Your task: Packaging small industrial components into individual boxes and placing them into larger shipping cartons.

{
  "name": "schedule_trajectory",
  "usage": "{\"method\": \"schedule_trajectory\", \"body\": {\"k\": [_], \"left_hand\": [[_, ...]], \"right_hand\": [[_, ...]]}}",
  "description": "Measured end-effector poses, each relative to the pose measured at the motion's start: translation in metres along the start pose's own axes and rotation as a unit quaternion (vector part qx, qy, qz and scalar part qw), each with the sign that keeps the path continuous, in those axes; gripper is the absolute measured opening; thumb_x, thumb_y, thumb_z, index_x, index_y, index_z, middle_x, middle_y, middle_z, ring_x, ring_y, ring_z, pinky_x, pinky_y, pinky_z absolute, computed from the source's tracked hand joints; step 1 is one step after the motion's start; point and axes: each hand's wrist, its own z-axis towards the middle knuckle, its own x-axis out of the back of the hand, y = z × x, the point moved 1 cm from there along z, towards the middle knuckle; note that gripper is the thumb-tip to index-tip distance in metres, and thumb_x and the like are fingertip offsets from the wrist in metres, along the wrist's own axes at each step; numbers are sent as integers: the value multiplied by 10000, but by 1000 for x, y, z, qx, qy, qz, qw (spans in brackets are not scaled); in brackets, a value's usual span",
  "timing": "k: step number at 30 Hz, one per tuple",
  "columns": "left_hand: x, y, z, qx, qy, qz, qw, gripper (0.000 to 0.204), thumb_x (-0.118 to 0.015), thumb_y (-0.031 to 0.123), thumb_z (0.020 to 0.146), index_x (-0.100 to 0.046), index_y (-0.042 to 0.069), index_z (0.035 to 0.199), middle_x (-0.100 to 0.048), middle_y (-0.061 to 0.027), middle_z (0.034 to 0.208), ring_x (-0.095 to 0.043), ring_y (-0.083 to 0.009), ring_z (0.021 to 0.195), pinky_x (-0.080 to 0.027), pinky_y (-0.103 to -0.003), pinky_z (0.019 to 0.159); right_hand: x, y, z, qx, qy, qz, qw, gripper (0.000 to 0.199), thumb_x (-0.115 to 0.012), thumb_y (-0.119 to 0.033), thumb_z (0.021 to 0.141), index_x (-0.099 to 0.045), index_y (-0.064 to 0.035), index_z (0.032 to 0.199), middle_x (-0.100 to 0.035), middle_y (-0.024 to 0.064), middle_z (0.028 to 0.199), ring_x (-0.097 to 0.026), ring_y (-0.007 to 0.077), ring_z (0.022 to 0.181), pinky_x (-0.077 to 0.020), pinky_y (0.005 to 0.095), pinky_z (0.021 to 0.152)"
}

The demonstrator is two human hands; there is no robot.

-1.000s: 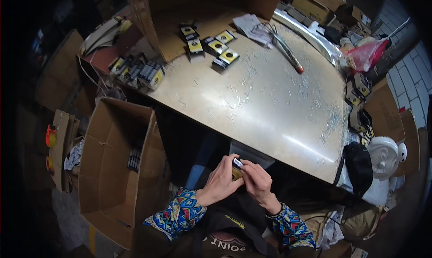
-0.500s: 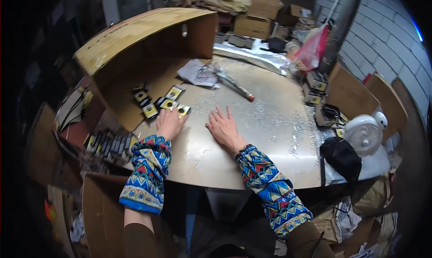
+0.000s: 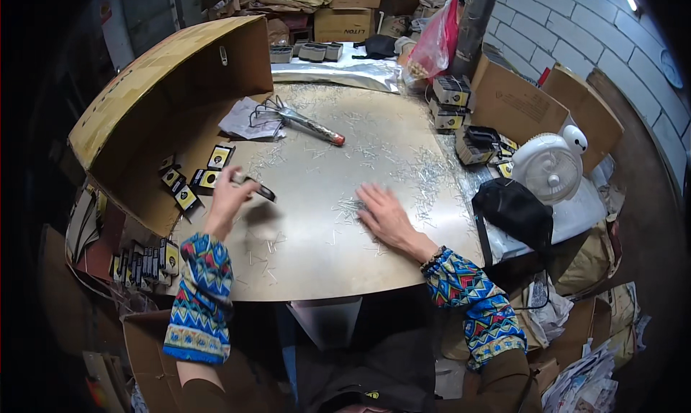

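My left hand (image 3: 226,203) is raised over the table's left part, its fingers closed on a small black box (image 3: 263,190). Just beyond it, several small black-and-yellow boxes (image 3: 207,179) lie by the mouth of a big cardboard box. My right hand (image 3: 389,217) lies palm down on the metal tabletop (image 3: 309,251), fingers stretched out and slightly blurred. Beside its fingertips is a small heap of thin silvery nail-like pieces (image 3: 348,208). More such pieces are strewn over the right and far parts of the table.
The big cardboard box (image 3: 173,42) lies on its side at the left. A claw-like hand rake (image 3: 313,126) rests partly on a crumpled cloth (image 3: 248,118). At the right stand a white fan (image 3: 551,172), a black pouch (image 3: 515,213) and stacked small boxes (image 3: 450,92). More boxes (image 3: 144,265) line the left edge.
My left hand has picked up a small box from beside the others. My right hand has moved right, to the little heap of silvery pieces. The view has shifted to the right.
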Motion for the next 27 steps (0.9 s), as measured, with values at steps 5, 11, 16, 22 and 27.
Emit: {"method": "schedule_trajectory", "body": {"k": [5, 11, 16, 22, 27], "left_hand": [[-12, -31, -60, -176, -20, 357, 917, 619, -771, 117, 675, -503, -7, 1219, -534, -135, 1066, -594, -183, 944, -517, -314, 786], [-6, 0, -143, 55, -165, 48, 984, 444, -702, 265, 823, -504, 40, 1151, -624, -59, 846, -626, -184, 650, -515, -318, 506], [-8, -45, -203, 305, -66, -348, 884, 411, -453, 475, 1001, -597, 99, 920, -590, -69, 649, -565, -206, 547, -445, -331, 496], [-12, -118, -291, 249, 35, -358, 899, 301, -411, 313, 1022, -559, 102, 1178, -655, -45, 1046, -646, -170, 952, -561, -375, 752], [-50, -159, -334, 353, -81, -155, 919, 347, -460, 159, 943, -535, 84, 1273, -606, -29, 997, -581, -98, 875, -479, -239, 717]], "right_hand": [[-8, -2, 1, -78, 31, -91, 992, 492, -448, -363, 1007, -463, -64, 1398, -405, 206, 1472, -298, 366, 1414, -190, 561, 1149], [15, 4, -41, -141, 88, -213, 963, 452, -442, -321, 1016, -508, -31, 1356, -477, 232, 1402, -366, 355, 1378, -214, 528, 1146], [0, -21, -19, -146, 75, 194, 967, 500, -474, -354, 1001, -491, -16, 1369, -433, 249, 1437, -337, 385, 1390, -217, 526, 1150], [-29, -37, 16, -38, 20, -114, 993, 488, -476, -372, 996, -489, -83, 1389, -376, 211, 1493, -314, 364, 1409, -226, 504, 1157], [-81, -105, -7, 30, 42, -134, 990, 420, -494, -298, 988, -521, -68, 1339, -444, 197, 1443, -370, 366, 1371, -277, 492, 1132]]}}
